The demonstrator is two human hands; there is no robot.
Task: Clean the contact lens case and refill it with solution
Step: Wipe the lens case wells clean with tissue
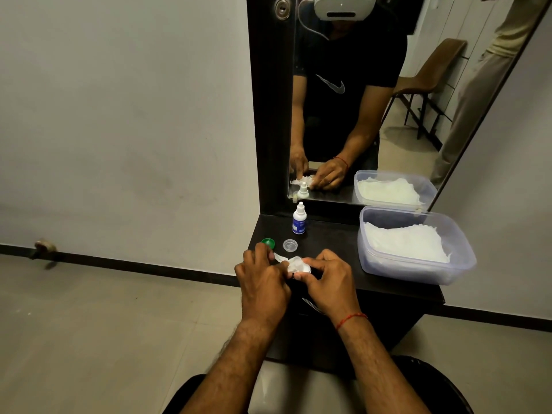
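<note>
My left hand (263,282) and my right hand (328,279) meet over the dark shelf (328,234), both pinching a white tissue (294,262). The tissue is pressed onto the white contact lens case (304,268), which is mostly hidden under it and my fingers. A green cap (268,242) lies just beyond my left fingers. Next to it rests a clear cap (290,245). The small white solution bottle (299,219) with a blue label stands upright farther back.
A clear plastic tub (418,273) holding white tissues fills the right side of the shelf. A mirror (388,100) rises behind the shelf. Floor lies to the left and below.
</note>
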